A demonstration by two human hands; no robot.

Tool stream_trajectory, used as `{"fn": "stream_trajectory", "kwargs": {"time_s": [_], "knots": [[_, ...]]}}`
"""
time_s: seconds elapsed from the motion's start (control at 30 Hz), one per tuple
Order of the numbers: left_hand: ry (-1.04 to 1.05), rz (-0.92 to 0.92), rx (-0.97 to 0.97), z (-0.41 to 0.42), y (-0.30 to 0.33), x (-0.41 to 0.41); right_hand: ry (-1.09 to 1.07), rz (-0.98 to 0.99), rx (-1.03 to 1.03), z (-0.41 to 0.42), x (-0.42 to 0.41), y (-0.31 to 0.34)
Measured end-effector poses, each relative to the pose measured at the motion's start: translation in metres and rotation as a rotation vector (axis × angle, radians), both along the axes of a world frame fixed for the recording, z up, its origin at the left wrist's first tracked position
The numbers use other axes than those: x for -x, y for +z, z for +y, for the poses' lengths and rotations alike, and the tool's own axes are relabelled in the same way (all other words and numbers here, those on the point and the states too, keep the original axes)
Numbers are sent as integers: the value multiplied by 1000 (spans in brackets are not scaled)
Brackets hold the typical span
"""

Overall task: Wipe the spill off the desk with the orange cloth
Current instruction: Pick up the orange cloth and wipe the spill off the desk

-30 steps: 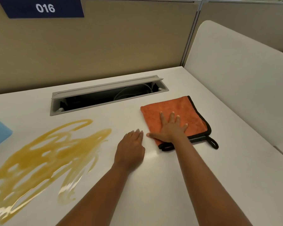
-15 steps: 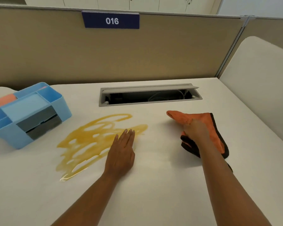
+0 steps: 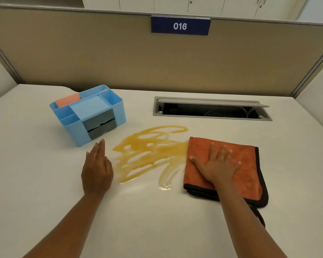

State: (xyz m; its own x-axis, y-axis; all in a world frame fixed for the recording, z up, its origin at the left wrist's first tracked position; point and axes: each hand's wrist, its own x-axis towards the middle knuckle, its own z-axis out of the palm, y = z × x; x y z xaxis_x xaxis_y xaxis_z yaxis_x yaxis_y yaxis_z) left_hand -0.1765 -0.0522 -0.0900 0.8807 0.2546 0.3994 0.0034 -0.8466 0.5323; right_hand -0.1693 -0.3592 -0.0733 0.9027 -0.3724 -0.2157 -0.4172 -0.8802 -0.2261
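A yellow-brown spill spreads in streaks across the middle of the white desk. The folded orange cloth, edged in black, lies flat just right of it, with its left edge touching the spill's right end. My right hand rests palm down on the cloth with the fingers spread, not curled around it. To the left of the spill, my left hand lies flat on the bare desk, fingers together, holding nothing.
A light blue desk organiser stands behind my left hand, close to the spill's left end. An open cable hatch is set into the desk behind the spill. A tan partition with a blue "016" plate closes the far edge.
My right hand lifted the cloth, carried it left and laid it flat at the spill's right edge. My left hand shifted to the spill's left side. The view swung left.
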Motion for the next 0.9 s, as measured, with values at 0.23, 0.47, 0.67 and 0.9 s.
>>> {"fn": "stream_trajectory", "kwargs": {"time_s": [0.23,0.47,0.67,0.9], "knots": [[73,215,-107,36,-12,0,-91,-129,48,8,-10,-20],[-29,316,-261,36,-22,-6,-233,-137,40,21,-31,-19],[-49,324,-212,36,-24,-10,-203,-104,43,39,-61,-15],[-56,321,-219,36,-28,-9,40,-130,44,94,-95,-14]]}}
